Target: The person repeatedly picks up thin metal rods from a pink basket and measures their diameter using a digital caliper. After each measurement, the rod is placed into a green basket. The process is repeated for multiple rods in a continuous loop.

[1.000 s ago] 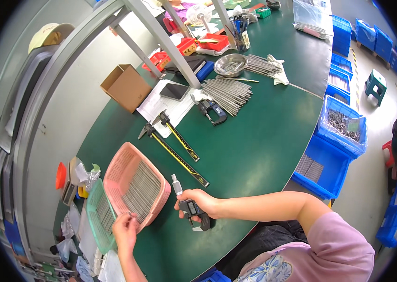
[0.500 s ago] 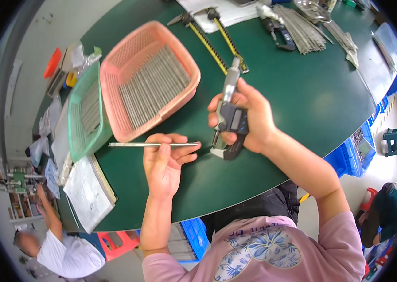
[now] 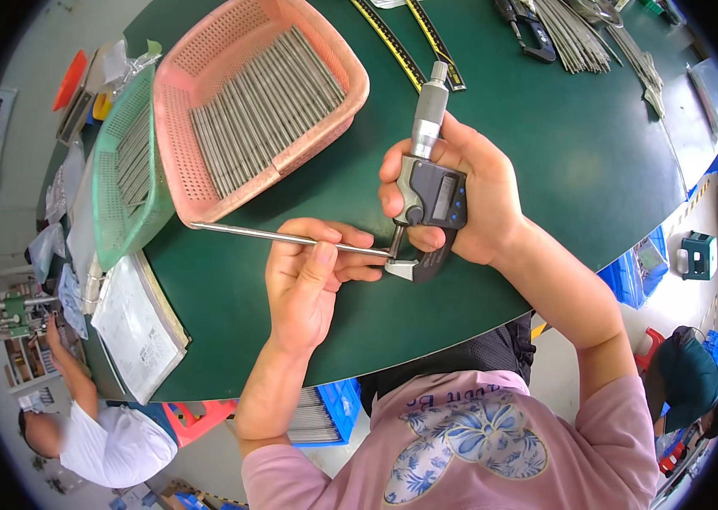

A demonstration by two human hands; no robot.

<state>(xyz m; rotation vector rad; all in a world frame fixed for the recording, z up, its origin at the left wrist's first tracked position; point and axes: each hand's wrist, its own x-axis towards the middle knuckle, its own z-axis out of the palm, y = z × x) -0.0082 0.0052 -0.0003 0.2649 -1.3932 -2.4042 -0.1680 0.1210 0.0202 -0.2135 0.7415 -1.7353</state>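
My left hand pinches a thin metal rod between thumb and fingers. The rod slants down to the right, and its right end sits in the jaw gap of a digital micrometer. Whether both measuring faces touch the rod, I cannot tell. My right hand is wrapped round the micrometer's frame, with the thimble pointing up and away. Just beyond my left hand stands a pink plastic basket holding a row of similar rods. A green basket with more rods is beside it.
Calipers lie at the far side of the green table. A second micrometer and loose rods are at far right. A document folder rests at left. Two other people are nearby, left and right.
The rod has moved right and tilted, its right end now within the micrometer's gap. The view has shifted, so the baskets and calipers appear higher up.
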